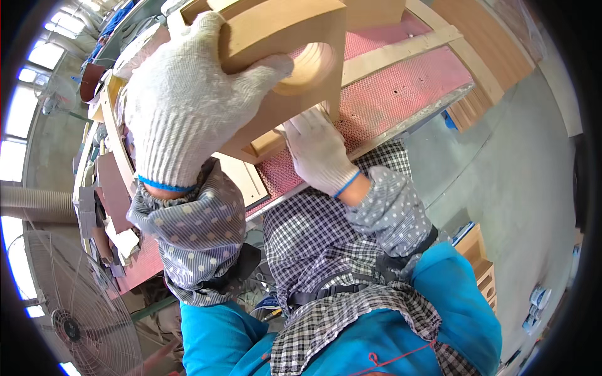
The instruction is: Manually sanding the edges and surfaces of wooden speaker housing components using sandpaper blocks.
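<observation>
My left hand point(194, 94), in a white knit glove with a blue cuff edge, is closed round the upper edge of a wooden box point(301, 103). Its thumb lies by the round hole in the box's face. The box stands tilted on a pink ribbed mat point(407, 91). My right hand point(318, 150), gloved the same way, reaches to the rectangular opening low in the box. Its fingers are bent and pressed together, their tips hidden by the wood; whatever they hold cannot be made out.
Wooden strips point(401, 55) and brown boards point(483, 44) lie at the far right of the bench. Scraps and small pieces point(116, 232) are piled at the left. A large caged fan point(75, 326) stands at the lower left. Another wooden box point(480, 263) is at the right, above the grey floor point(514, 169).
</observation>
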Motion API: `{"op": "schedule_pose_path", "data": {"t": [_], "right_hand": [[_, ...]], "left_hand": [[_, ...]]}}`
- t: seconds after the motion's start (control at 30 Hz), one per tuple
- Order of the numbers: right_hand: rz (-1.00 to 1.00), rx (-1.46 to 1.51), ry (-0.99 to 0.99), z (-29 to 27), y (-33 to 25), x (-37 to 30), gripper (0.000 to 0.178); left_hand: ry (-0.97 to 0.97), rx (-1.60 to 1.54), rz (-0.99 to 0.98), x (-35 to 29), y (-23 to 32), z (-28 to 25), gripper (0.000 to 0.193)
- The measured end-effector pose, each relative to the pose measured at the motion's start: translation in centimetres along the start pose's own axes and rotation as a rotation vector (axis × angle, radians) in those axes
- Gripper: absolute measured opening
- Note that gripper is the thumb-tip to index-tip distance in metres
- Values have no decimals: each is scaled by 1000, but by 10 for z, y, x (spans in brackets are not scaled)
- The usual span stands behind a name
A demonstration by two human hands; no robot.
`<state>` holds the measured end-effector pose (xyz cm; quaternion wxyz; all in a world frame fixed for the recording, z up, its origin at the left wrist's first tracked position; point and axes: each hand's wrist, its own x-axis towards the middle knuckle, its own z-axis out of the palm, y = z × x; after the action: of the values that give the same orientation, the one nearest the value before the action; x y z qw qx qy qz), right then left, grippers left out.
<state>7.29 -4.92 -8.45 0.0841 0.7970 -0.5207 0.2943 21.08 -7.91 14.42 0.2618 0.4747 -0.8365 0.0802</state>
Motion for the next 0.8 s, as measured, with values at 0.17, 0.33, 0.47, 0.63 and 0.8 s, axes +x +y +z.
{"op": "schedule_pose_path", "data": {"t": [0.17, 0.33, 0.47, 0.63, 0.8], "right_hand": [[116, -86, -74, 15, 5, 34, 21], [56, -7, 39, 1, 1, 6, 19], [56, -35, -136, -12, 3, 27, 21], [153, -31, -416, -8, -3, 29, 22], [-49, -20, 229, 2, 8, 1, 23]], "left_hand": [[-44, 16, -35, -1, -4, 5, 54], [-54, 76, -51, 0, -10, 7, 53], [-64, 89, -39, -2, -11, 5, 53], [-76, 100, -30, 1, -16, 4, 53], [-64, 68, -57, -1, -10, 2, 53]]}}
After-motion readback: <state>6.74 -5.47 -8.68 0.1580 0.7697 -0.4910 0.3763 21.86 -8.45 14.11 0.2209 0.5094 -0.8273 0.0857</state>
